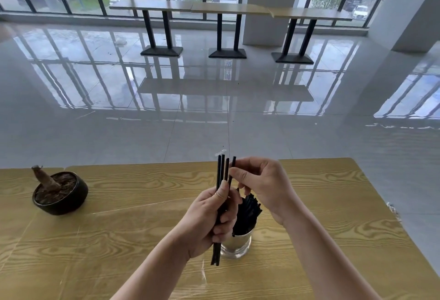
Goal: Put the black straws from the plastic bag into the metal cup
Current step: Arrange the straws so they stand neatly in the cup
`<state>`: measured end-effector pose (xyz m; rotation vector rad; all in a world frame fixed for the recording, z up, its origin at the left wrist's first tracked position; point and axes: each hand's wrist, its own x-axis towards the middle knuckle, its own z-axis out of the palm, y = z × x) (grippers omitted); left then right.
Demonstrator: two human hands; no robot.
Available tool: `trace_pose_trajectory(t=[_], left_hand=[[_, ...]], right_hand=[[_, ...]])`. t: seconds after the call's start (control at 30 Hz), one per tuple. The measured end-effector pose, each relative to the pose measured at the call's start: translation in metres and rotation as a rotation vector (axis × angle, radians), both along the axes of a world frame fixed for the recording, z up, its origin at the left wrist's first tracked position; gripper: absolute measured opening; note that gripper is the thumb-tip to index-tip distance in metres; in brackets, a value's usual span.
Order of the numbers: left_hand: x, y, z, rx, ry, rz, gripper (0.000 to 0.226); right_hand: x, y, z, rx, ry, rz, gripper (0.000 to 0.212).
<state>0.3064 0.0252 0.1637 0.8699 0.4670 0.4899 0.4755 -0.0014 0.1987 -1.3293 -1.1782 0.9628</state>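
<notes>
Left grip (210, 220) holds straws (222, 168), masking metal cup (238, 245); plant pot (71, 202) well apart.

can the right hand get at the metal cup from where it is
Probably yes: the right hand is just above the metal cup, nothing between them but the cup's own straws.

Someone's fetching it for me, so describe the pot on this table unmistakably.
Start at the wood-grain table. Near its far left corner sits the pot. Unlike the shiny metal cup of straws, it is low, round, dark, with a cut stump.
</notes>
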Motion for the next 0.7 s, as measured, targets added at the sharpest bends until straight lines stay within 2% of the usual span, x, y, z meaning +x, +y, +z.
trace_pose_trajectory(t=[0.7], left_hand=[[-0.0032,0.0034,0.0014,-0.038,0.022,-0.047,0.048]], right_hand=[[-0.0032,0.0066,-0.0047,-0.040,0.000,0.004,0.005]])
